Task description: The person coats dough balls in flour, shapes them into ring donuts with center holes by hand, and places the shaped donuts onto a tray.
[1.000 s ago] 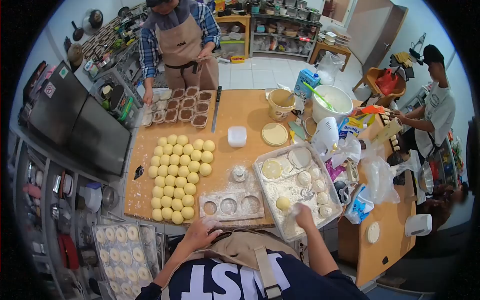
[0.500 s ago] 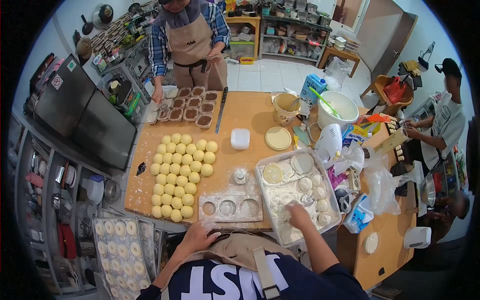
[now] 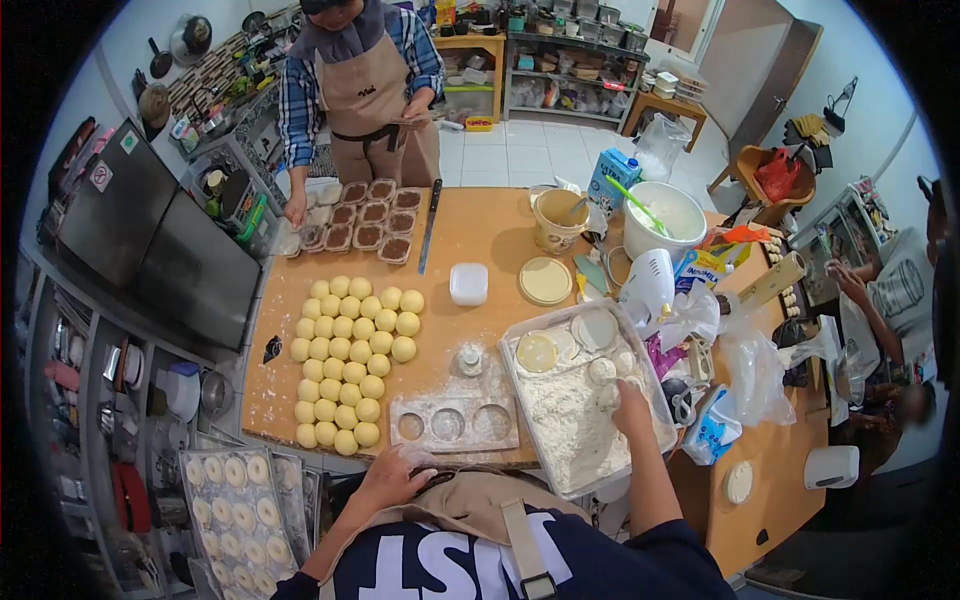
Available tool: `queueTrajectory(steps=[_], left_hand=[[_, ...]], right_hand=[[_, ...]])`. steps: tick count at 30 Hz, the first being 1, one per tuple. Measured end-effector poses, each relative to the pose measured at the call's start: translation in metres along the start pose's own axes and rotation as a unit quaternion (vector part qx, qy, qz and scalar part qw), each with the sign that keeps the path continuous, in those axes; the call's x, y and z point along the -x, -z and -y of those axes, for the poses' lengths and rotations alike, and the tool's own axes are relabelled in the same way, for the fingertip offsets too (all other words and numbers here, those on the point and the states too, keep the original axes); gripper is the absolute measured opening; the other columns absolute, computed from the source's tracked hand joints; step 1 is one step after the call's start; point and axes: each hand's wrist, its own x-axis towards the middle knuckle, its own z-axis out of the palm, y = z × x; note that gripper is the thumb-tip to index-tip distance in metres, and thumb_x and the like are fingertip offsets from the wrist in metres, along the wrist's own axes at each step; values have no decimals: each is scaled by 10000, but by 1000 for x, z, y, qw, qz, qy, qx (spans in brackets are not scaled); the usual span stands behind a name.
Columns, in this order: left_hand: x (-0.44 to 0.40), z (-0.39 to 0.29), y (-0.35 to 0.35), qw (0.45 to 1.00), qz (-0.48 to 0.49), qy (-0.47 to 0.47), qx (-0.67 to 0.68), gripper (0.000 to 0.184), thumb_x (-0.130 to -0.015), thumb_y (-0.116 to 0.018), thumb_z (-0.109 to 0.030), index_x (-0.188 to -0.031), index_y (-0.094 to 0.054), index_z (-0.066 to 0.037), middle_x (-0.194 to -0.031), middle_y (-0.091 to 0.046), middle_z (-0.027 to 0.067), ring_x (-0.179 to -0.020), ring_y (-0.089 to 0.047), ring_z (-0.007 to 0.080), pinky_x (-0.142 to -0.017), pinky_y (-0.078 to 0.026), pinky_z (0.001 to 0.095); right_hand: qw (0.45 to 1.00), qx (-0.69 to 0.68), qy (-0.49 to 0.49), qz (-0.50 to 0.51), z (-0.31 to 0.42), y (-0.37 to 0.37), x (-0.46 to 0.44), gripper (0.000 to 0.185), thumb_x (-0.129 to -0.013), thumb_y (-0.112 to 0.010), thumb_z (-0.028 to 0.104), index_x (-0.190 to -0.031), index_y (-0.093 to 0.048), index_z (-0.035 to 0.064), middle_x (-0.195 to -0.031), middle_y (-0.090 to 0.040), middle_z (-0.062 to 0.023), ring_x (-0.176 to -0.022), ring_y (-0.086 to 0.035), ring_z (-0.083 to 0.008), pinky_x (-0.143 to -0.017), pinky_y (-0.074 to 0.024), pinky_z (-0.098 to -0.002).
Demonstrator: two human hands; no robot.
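My left hand (image 3: 394, 479) lies at the table's front edge, fingers loosely stretched and dusted with flour, just below a white tray mold (image 3: 468, 423) with three round hollows. My right hand (image 3: 632, 410) reaches down into a large white tray (image 3: 507, 360) of flour (image 3: 580, 410). It is over the tray's right side, where pale dough balls (image 3: 602, 370) lie; its fingertips are mostly hidden, so I cannot tell whether they hold one. Round pale discs (image 3: 537, 351) sit at the tray's far end. A flour-dusted small round object (image 3: 469, 360) stands behind the mold.
Rows of yellow dough balls (image 3: 345, 345) cover the table's left part. Beyond them are brown-filled containers (image 3: 370, 215) and a long knife (image 3: 431, 225). A person in an apron (image 3: 365, 80) stands opposite. Ring-shaped dough trays (image 3: 238, 510) stand lower left; a mixer (image 3: 648, 285) is right.
My right hand has moved from the flour in the tray's middle to the right, over the dough balls. My left hand stays by the mold. The view has shifted slightly.
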Motion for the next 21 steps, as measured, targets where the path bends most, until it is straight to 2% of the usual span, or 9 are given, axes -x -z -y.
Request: queueTrajectory(steps=[2, 5, 8, 11, 12, 15, 16, 19, 21], left_hand=[[2, 3, 0, 1000, -3, -1, -9, 229, -788, -668, -249, -955, -649, -94, -948, -633, 125, -897, -590, 329, -806, -465, 403], [5, 3, 6, 1000, -1, 8, -4, 240, -788, -670, -257, -961, -648, -92, -952, -637, 120, -903, -591, 324, -807, -466, 396], [7, -1, 23, 1000, -2, 20, 10, 247, -791, -668, -268, -958, -646, -86, -957, -639, 118, -902, -594, 321, -799, -470, 393], [18, 14, 30, 1000, -12, 11, -5, 246, -797, -662, -272, -955, -645, -84, -958, -641, 112, -894, -598, 316, -789, -473, 394], [23, 25, 29, 1000, -13, 14, -9, 244, -798, -658, -272, -954, -645, -85, -958, -641, 111, -891, -599, 314, -787, -473, 395], [41, 41, 43, 999, -30, 30, 10, 241, -805, -647, -274, -959, -646, -88, -960, -643, 104, -903, -596, 304, -797, -468, 395], [46, 46, 50, 999, -35, 33, 22, 241, -808, -643, -275, -962, -646, -90, -962, -643, 100, -910, -594, 300, -803, -466, 395], [69, 60, 71, 996, -46, 71, 2, 237, -816, -634, -277, -968, -644, -95, -963, -644, 93, -922, -592, 288, -822, -457, 393], [87, 75, 78, 993, -82, 79, -8, 237, -823, -627, -282, -970, -643, -97, -962, -645, 88, -923, -593, 285, -829, -455, 393]], right_hand=[[999, 11, 0, -46, 5, 9, 2, 530, -681, -573, 0, -1204, -527, 69, -1098, -559, -251, -1007, -566, -404, -852, -468, -448], [997, 40, -22, -62, 6, 9, 5, 512, -686, -584, 27, -1194, -540, 68, -1125, -556, -243, -1002, -570, -391, -856, -461, -450], [987, 30, -63, 143, 10, 5, 6, 469, -667, -566, -15, -1136, -552, 13, -1161, -560, -232, -1085, -523, -381, -907, -432, -434], [995, 40, 78, -35, -32, -47, 9, 373, -683, -564, 1, -1055, -589, 11, -1095, -591, -224, -1035, -551, -375, -860, -451, -431], [996, 45, 54, -45, -6, -27, 13, 334, -687, -550, -7, -1015, -608, 9, -1026, -618, -215, -982, -576, -383, -841, -463, -422], [998, 1, -54, 29, 99, 36, 5, 316, -706, -574, 8, -1018, -621, 15, -988, -633, -201, -939, -595, -379, -824, -475, -414], [1000, -5, 15, -16, 114, 33, 1, 317, -725, -633, 45, -1041, -623, 34, -998, -637, -176, -933, -604, -356, -804, -488, -411], [982, -126, 139, 15, 172, -12, -31, 327, -743, -693, 120, -1056, -627, 52, -1010, -638, -166, -929, -611, -342, -811, -492, -407], [964, -132, 223, 66, 232, -59, -45, 353, -754, -710, 158, -1085, -625, 68, -1080, -618, -168, -1009, -585, -337, -885, -467, -404]])
